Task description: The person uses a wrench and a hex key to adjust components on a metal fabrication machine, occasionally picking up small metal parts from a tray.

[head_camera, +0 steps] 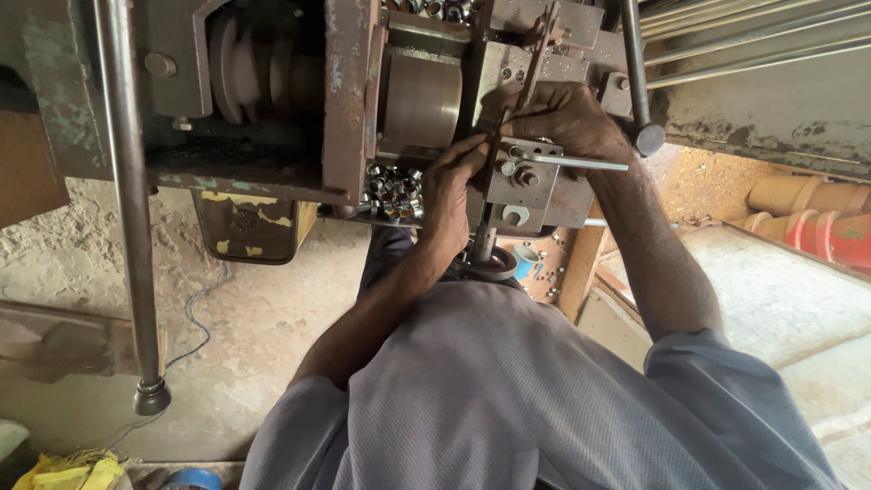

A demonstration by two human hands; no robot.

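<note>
An old metal machine (272,100) with worn greenish paint is seen from above, with both hands brought together at its tool block (526,181). The left hand (449,195) is closed, its fingers pinched around a thin dark rod (490,163) that stands upright just beside the block. The right hand (562,118) is curled shut over the top of the same fitting, close to a slim steel bar (581,163) that juts sideways from it. A heap of small shiny metal nuts (392,192) is gathered in a tray just beside the left hand, under the machine's round drum (422,100). A long lever (132,209) with a knobbed end is seen at the left, over a dusty concrete floor (245,327). Grey sleeves (508,399) fill the foreground.
</note>
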